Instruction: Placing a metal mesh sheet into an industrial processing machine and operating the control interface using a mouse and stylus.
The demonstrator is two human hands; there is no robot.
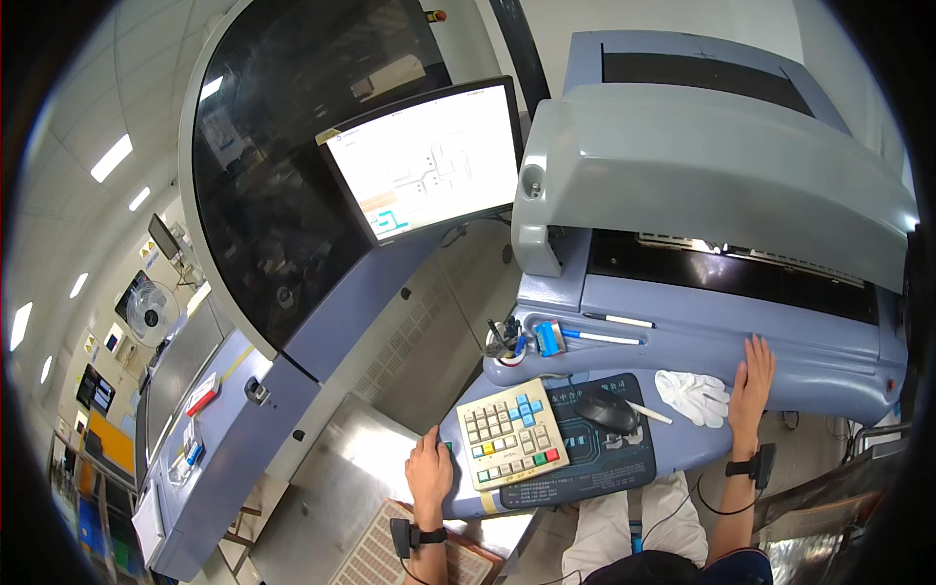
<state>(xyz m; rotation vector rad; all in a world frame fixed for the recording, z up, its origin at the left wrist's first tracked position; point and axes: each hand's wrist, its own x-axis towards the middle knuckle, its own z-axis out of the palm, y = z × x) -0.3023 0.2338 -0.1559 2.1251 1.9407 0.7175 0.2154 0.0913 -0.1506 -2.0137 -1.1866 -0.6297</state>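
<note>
My left hand [427, 472] rests at the left edge of the blue-grey desk [697, 448], fingers laid on it and nothing seen in them. Close beside it is a beige keypad [512, 434] with coloured keys. My right hand [754, 382] lies flat on the machine's rounded front ledge [819, 366], holding nothing. White gloves [692, 397] lie crumpled just left of that hand. Between the hands, a black mouse [606, 409] sits on a dark printed mat [575, 473], with a white marker [649, 413] beside it.
Beyond the keypad stand a cup of pens [506, 343], a blue box [549, 338] and two pens. A monitor [429, 161] showing a line drawing rises behind. The machine's grey hood [712, 175] overhangs a dark lit slot. A perforated brown board [419, 551] lies on metal at lower left.
</note>
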